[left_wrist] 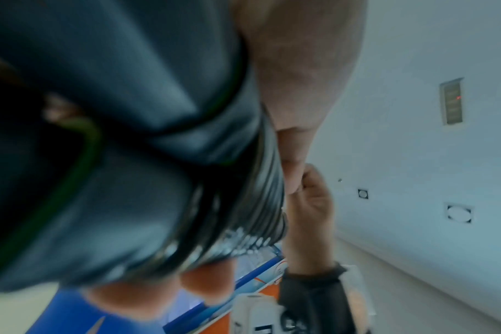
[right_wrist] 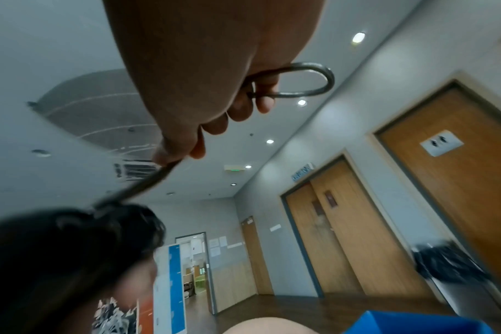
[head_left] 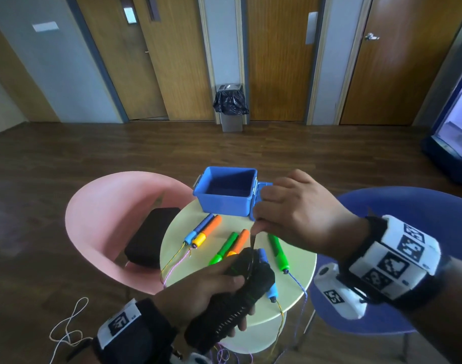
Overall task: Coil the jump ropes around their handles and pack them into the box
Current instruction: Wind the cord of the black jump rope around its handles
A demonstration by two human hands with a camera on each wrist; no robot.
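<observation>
My left hand (head_left: 209,287) grips a pair of black handles (head_left: 240,290) with black rope coiled round them, held low over the round pale table (head_left: 298,269). In the left wrist view the coils (left_wrist: 243,203) fill the frame, with my fingers (left_wrist: 206,287) curled beneath. My right hand (head_left: 290,208) pinches the free black rope (head_left: 254,236), which runs taut down to the bundle. A loop of that rope (right_wrist: 315,79) sticks out of the right fist. The open blue box (head_left: 226,203) stands at the table's far edge, just left of my right hand.
Other jump ropes lie uncoiled on the table: blue and orange handles (head_left: 205,229), green and orange handles (head_left: 228,248), a green handle (head_left: 277,252). Their cords hang over the edge. A pink chair (head_left: 98,206) is left, a blue chair (head_left: 382,324) right.
</observation>
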